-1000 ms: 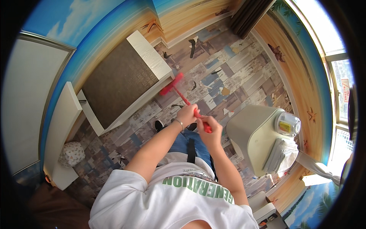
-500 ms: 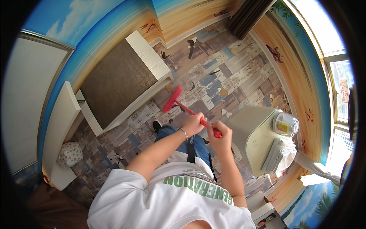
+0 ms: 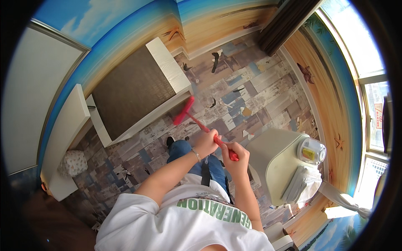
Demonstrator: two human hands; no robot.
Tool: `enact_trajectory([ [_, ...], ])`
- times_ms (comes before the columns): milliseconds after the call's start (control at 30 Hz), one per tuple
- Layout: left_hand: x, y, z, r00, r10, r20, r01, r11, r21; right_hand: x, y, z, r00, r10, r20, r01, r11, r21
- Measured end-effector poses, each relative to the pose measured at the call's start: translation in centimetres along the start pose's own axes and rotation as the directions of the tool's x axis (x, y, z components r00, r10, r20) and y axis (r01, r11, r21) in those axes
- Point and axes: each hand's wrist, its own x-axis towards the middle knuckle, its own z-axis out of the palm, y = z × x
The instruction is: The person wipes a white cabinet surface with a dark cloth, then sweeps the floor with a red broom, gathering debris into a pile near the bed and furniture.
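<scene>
A red broom [image 3: 194, 118] slants across the middle of the view. Its red head [image 3: 184, 111] is down at the floor, close beside the front side of a low white unit with a brown textured top [image 3: 134, 92]. My left hand [image 3: 206, 144], with a bangle at the wrist, is wrapped round the handle on the side nearer the head. Lower down, my right hand [image 3: 235, 157] grips the handle near its red end. Black scraps [image 3: 216, 62] and a tan piece [image 3: 246, 111] lie on the patchwork plank floor beyond the broom.
On the right stands a cream cabinet [image 3: 274, 167] bearing a clear round container [image 3: 312, 150] and a stack of white paper or cloth [image 3: 302, 184]. A patterned bag [image 3: 73, 163] sits by the white panel at left. A dark curtain [image 3: 289, 27] hangs at the far corner.
The broom head has moved a little left, nearer the low white unit, and both hands have shifted slightly left with it. The view has also tilted a little.
</scene>
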Motion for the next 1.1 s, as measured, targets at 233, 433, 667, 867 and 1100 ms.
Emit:
enact_trajectory([
  [233, 3.0, 1.9, 3.4, 0.982, 0.188, -0.030, -0.187, 0.922, -0.340, 1.4, -0.2, -1.8, 0.994, -0.094, 0.054, 0.092, 0.995, 0.032],
  [433, 5.0, 4.3, 3.3, 0.971, 0.241, 0.001, -0.231, 0.933, -0.275, 2.2, 1.1, -2.4, 0.998, 0.001, -0.058, 0.003, 0.997, 0.072],
  [667, 5.8, 2.8, 2.6, 0.975, 0.220, -0.028, -0.219, 0.935, -0.280, 2.3, 1.8, -0.9, 0.997, -0.018, -0.075, 0.027, 0.992, 0.121],
  [867, 4.6, 1.4, 2.3, 0.988, 0.141, -0.067, -0.155, 0.944, -0.291, 3.0, 0.9, -0.6, 0.995, -0.095, 0.019, 0.093, 0.991, 0.096],
  [1100, 1.8, 3.5, 1.3, 0.991, 0.089, -0.098, -0.109, 0.969, -0.223, 1.7, -0.2, -1.8, 0.984, -0.167, 0.067, 0.162, 0.984, 0.075],
])
